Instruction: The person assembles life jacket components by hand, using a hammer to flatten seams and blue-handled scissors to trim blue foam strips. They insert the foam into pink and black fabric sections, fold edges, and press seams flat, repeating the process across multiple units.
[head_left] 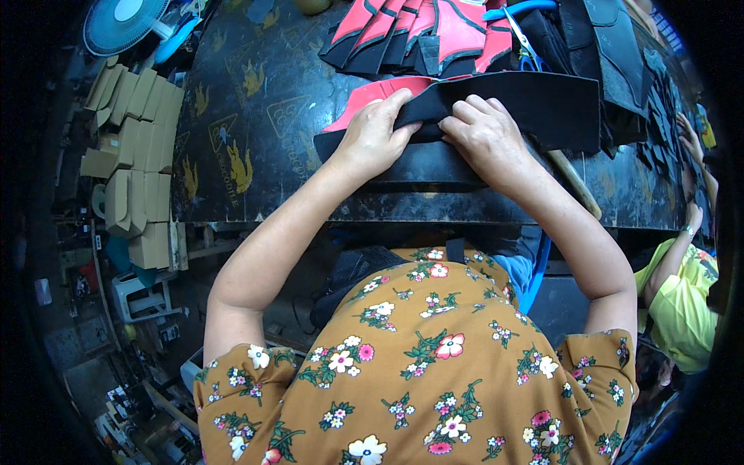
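Over the near edge of the dark table, both hands hold a flat piece of black sheet material [542,112] with a pink panel [372,94] at its left. My left hand [370,138] pinches it between thumb and fingers, near where pink meets black. Close by on the right, my right hand [490,143] has its fingers curled down onto the black part, along a folded edge. The fingertips of the right hand are partly hidden. The black part stretches out past my right hand.
Overlapping pink and black pieces [418,35] lie behind my hands. Blue-handled scissors [528,56] rest beside them. A wooden handle [575,184] lies by my right forearm. Black pieces [659,116] are piled at right, near a co-worker in yellow-green [686,298]. Cardboard boxes [139,167] and a fan [128,23] stand left.
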The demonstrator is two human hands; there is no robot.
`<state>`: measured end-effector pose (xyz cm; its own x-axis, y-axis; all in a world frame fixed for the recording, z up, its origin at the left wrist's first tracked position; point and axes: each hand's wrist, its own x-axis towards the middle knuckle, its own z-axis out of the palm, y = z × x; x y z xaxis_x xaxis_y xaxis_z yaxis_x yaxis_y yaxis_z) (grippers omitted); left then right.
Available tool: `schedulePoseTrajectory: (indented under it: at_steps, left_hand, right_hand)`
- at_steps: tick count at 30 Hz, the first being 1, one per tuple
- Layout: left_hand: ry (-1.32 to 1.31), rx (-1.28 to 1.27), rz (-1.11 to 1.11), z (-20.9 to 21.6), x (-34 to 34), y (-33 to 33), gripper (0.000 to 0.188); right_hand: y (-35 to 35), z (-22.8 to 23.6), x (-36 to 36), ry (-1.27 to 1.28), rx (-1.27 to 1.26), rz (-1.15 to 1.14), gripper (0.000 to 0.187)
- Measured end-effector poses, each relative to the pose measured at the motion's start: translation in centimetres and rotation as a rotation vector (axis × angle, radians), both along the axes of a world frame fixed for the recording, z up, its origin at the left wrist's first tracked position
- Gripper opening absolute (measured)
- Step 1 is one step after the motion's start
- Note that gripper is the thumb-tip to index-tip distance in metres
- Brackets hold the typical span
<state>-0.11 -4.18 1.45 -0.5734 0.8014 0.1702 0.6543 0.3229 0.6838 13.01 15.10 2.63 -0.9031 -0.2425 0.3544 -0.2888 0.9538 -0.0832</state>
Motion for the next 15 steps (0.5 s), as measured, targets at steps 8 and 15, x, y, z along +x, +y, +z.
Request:
schedulePoseTrajectory:
  at_steps: [8,15]
  left_hand:
    - [0.29,-0.144,-0.056,1.2,0.3,1.1,0.037]
    - [0.291,-0.209,-0.058,1.7,-0.7,1.0,0.044]
  right_hand:
    - [-0.1,-0.2,0.5,0.022,-0.054,-0.025,0.026]
    - [-0.6,0.2,0.1,-0.019,-0.111,0.006,0.029]
